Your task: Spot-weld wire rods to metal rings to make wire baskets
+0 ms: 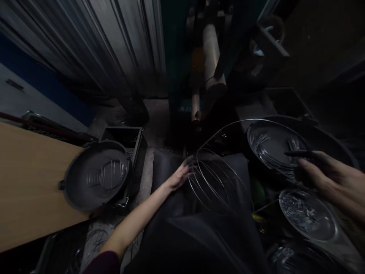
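My left hand (181,176) is closed around one side of several thin metal wire rings (212,179), which hang over the dark apron on my lap. One wire (242,121) arcs up from this bundle toward the right basin. My right hand (327,173) is over the near right edge of that dark round basin (285,141), its fingers stretched out and slightly blurred. Bundles of bent wire (261,150) lie inside the basin. Below my right hand, a clear round bowl (327,228) holds many small metal pieces (302,213).
At left, a dark round pan (80,190) with wire parts rests by a wooden board (34,182) and a black crate (137,152). A machine with a pale cylinder (211,49) stands ahead. Another container of metal parts (285,255) is at lower right.
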The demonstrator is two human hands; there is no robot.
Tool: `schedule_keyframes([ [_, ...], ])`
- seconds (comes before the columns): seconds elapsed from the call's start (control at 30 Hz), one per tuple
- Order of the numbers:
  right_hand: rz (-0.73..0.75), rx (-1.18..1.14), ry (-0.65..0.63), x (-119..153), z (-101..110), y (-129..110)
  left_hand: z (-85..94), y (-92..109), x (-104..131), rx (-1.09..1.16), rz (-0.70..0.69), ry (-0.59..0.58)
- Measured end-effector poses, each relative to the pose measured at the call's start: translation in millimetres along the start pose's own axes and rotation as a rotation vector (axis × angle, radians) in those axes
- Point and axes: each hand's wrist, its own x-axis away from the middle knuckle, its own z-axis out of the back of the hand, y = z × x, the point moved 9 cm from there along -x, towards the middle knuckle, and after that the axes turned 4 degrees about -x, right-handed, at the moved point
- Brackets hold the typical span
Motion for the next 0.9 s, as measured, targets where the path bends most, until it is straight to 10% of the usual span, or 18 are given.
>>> schedule_keyframes([
  [0.1, -0.122, -0.058, -0.065, -1, -5, -1, -7.9, 3, -6, 0.195, 0.059, -0.067],
  [0.37, 0.020, -0.170, -0.059, 0, -18, -37, -2.4, 17, 22, 0.385, 0.221, 0.197],
  [0.63, 0.309, -0.285, -0.107, -17, -82, -83, 21.4, 84, 49, 0.187, -0.209, 0.694],
  [0.77, 0.651, -0.047, -0.034, -6, -85, -137, 15.7, 109, 34, 0.015, -0.322, 0.759],
  [0.9, 0.679, 0.182, 0.017, -18, -99, -151, 7.7, 125, 13, -0.029, -0.374, 0.752],
])
